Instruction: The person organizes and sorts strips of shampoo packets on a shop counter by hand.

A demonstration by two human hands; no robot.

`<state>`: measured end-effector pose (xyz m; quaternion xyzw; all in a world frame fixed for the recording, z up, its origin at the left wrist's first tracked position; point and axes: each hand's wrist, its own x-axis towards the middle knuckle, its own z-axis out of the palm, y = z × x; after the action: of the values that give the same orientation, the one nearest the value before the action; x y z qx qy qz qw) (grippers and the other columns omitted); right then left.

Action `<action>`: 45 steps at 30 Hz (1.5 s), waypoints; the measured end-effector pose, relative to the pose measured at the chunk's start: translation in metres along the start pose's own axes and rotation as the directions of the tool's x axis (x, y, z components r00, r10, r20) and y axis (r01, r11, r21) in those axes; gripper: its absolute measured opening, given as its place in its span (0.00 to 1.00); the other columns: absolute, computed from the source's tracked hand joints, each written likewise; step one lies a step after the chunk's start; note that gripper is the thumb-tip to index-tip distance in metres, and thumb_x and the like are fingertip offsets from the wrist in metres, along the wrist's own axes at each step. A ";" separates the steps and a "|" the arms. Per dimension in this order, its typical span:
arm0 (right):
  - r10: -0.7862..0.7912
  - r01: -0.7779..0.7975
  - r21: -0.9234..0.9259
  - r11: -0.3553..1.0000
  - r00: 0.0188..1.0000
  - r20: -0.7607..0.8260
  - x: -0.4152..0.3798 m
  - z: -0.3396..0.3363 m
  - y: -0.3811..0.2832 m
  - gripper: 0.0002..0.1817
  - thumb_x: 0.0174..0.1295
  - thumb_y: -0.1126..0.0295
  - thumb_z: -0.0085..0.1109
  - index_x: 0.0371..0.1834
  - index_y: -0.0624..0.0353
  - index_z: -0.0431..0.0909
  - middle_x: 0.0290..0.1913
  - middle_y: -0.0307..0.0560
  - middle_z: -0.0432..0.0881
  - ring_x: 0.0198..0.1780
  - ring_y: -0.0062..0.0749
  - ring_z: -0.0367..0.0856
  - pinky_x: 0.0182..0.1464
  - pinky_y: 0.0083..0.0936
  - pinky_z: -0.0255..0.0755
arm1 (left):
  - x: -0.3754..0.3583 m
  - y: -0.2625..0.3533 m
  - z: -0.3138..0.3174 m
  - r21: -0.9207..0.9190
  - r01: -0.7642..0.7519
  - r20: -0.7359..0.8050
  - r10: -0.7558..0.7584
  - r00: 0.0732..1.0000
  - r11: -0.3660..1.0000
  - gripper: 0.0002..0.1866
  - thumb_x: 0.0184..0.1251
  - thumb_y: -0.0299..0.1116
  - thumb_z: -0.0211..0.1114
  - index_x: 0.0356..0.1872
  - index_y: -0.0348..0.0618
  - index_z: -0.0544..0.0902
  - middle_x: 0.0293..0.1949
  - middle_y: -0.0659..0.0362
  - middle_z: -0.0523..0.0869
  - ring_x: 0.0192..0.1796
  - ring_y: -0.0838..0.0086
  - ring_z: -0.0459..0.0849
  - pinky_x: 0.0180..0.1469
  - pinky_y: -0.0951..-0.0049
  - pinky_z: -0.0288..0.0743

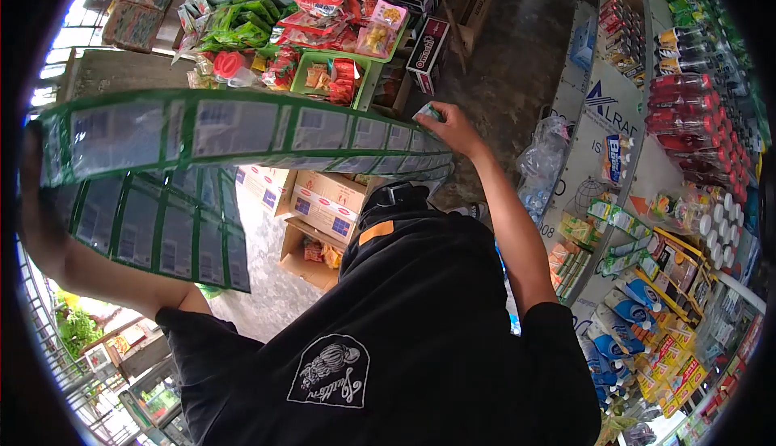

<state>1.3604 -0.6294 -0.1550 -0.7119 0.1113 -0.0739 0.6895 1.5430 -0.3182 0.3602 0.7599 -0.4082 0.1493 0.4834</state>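
Note:
A long strip of joined green-edged sachets point(234, 126) stretches across in front of my body, with its backs printed with small labels. A folded length of the same strip point(162, 228) hangs below on the left. My left hand point(34, 179) is closed around the strip's left end at the dark edge of the view, its fingers partly hidden. On the other side, my right hand point(454, 129) pinches the strip near its right end, where a small white-and-green piece shows between thumb and fingers.
Bagged snacks point(315, 21) and a green tray point(330, 78) sit ahead. Open cardboard boxes point(311, 252) stand on the floor by my legs. At the right, shelves hold red drink bottles point(683, 114), cans point(621, 29) and blue packs point(622, 325). A broom-like stick point(449, 9) leans near a dark carton point(428, 54).

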 end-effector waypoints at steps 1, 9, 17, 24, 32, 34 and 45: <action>-0.012 0.011 -0.005 1.000 1.000 -0.016 0.002 -0.001 -0.002 0.20 0.70 0.56 0.67 0.47 0.67 0.85 0.40 0.46 0.90 0.44 0.20 0.82 0.45 0.31 0.77 | -0.002 0.000 -0.006 -0.023 -0.007 0.008 0.007 1.000 1.000 0.35 0.59 0.30 0.81 0.66 0.38 0.72 0.47 0.51 0.86 0.49 0.61 0.85 0.54 0.53 0.82; 0.117 -0.148 -0.135 0.980 0.970 -0.215 0.017 -0.017 -0.010 0.20 0.68 0.56 0.69 0.32 0.66 0.82 0.22 0.45 0.85 0.25 0.36 0.88 0.30 0.31 0.77 | -0.031 -0.002 -0.068 0.067 -0.112 -0.049 0.116 0.992 0.991 0.29 0.63 0.24 0.76 0.64 0.42 0.73 0.45 0.55 0.84 0.48 0.62 0.84 0.51 0.57 0.79; 0.321 -0.289 0.263 0.921 0.943 -0.091 0.033 -0.047 0.011 0.21 0.70 0.52 0.68 0.44 0.62 0.83 0.37 0.42 0.88 0.39 0.22 0.86 0.42 0.25 0.77 | -0.050 -0.004 -0.080 0.096 -0.056 -0.108 0.066 0.992 0.994 0.28 0.64 0.25 0.75 0.63 0.42 0.74 0.45 0.55 0.84 0.48 0.62 0.84 0.52 0.57 0.79; -0.003 -0.036 0.310 0.950 0.992 0.124 0.013 -0.016 0.023 0.36 0.65 0.66 0.75 0.73 0.62 0.69 0.58 0.41 0.84 0.54 0.22 0.83 0.56 0.25 0.76 | -0.056 0.005 -0.085 0.121 -0.043 -0.119 0.058 0.991 0.992 0.27 0.65 0.26 0.74 0.63 0.42 0.74 0.45 0.55 0.84 0.48 0.62 0.84 0.52 0.57 0.79; 0.083 -0.082 0.042 0.996 0.997 -0.007 0.011 0.007 0.025 0.15 0.72 0.65 0.65 0.53 0.65 0.85 0.35 0.41 0.90 0.38 0.19 0.84 0.43 0.24 0.77 | -0.058 0.012 -0.091 0.137 -0.025 -0.121 0.041 0.992 0.990 0.25 0.66 0.27 0.73 0.62 0.42 0.75 0.45 0.55 0.84 0.48 0.62 0.84 0.52 0.57 0.79; 0.049 -0.047 0.022 0.999 0.997 -0.066 0.011 0.006 0.025 0.14 0.73 0.64 0.63 0.51 0.65 0.85 0.30 0.41 0.90 0.34 0.19 0.84 0.38 0.24 0.77 | -0.059 0.012 -0.093 0.141 -0.024 -0.126 0.042 0.991 0.990 0.25 0.66 0.28 0.73 0.62 0.42 0.75 0.45 0.55 0.84 0.48 0.62 0.84 0.52 0.57 0.79; 0.122 -0.157 0.254 0.954 0.981 0.150 -0.004 -0.012 0.058 0.25 0.67 0.54 0.73 0.59 0.59 0.80 0.54 0.42 0.86 0.56 0.20 0.81 0.61 0.26 0.73 | -0.062 0.019 -0.100 0.143 -0.028 -0.137 0.048 0.989 0.989 0.23 0.67 0.29 0.71 0.61 0.43 0.76 0.45 0.55 0.84 0.48 0.62 0.84 0.52 0.57 0.79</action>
<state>1.3497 -0.6414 -0.2121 -0.6070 0.1043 0.0083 0.7878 1.5069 -0.2069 0.3824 0.7718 -0.3763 0.2399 0.4529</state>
